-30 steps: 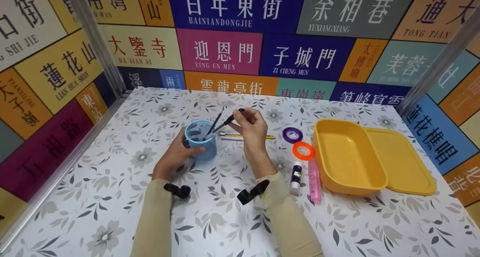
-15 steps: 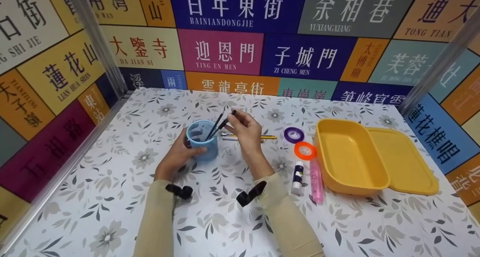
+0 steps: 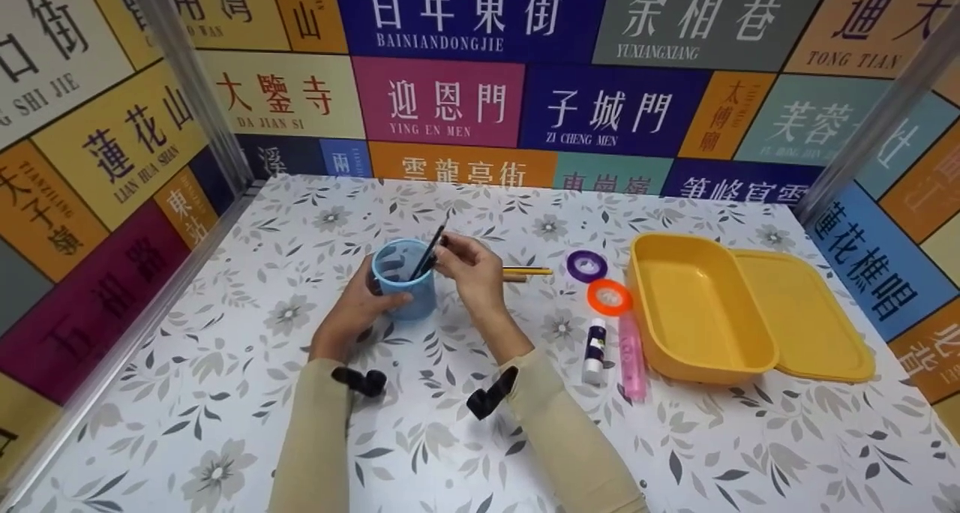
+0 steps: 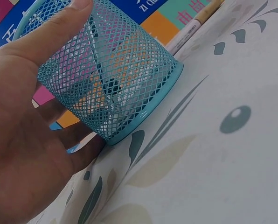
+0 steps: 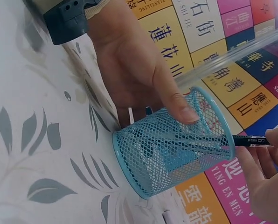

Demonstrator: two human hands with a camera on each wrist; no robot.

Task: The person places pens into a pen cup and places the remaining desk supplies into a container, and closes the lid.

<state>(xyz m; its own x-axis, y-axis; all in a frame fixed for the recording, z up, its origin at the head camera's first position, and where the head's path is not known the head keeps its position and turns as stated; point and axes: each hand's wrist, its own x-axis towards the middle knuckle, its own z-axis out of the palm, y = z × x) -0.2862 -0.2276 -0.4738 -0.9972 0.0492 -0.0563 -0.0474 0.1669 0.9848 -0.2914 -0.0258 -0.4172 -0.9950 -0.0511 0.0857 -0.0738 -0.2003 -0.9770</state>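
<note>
1. Light-blue metal-mesh cylindrical cup point(image 3: 421, 301) stands on white, leaf-patterned table point(image 3: 420, 438). Left hand point(image 3: 356, 307) curls round its side, thumb across the mesh; presumably this steadies it.
2. Right hand point(image 3: 476, 277) pinches slim black pen point(image 5: 246, 141) between thumb and fingers at the rim; the pen's lower length lies inside the cup. The grip near the upper end likely keeps fingers clear of the rim.
3. Lettering on the pen: too small to read.
4. Multicoloured wall panels point(image 3: 439, 102) read "YING EN MEN", "ZI CHENG MEN", "BAINIANDONGJIE".
</note>
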